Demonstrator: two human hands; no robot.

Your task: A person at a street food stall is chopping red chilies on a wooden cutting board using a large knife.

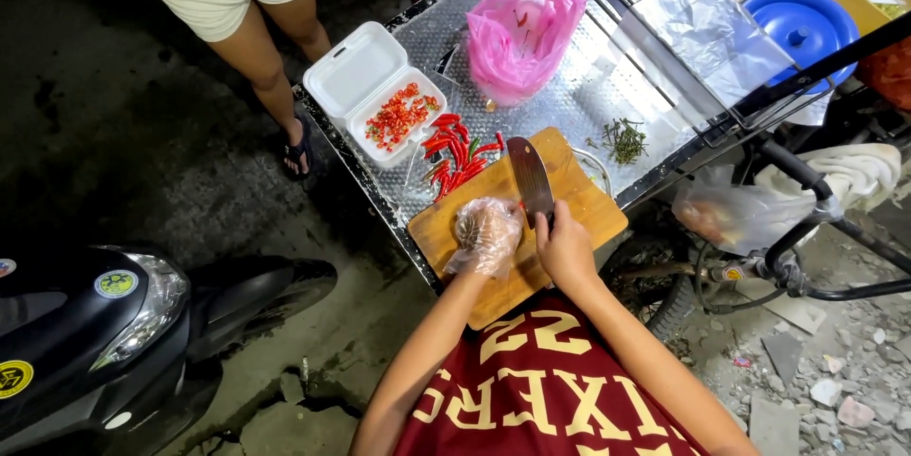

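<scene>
Right hand clenched round handle of broad steel cleaver, blade pointing away, long axis up the wooden chopping board. Left hand in clear plastic glove, pressed down beside grip; whatever lies beneath hidden.

Bright overhead light w/ glare on metal table, dark surroundings, wide-angle edge distortion.

Patterned metal cart top under wooden cutting board, white foam box, red chillies, pink bag.
</scene>
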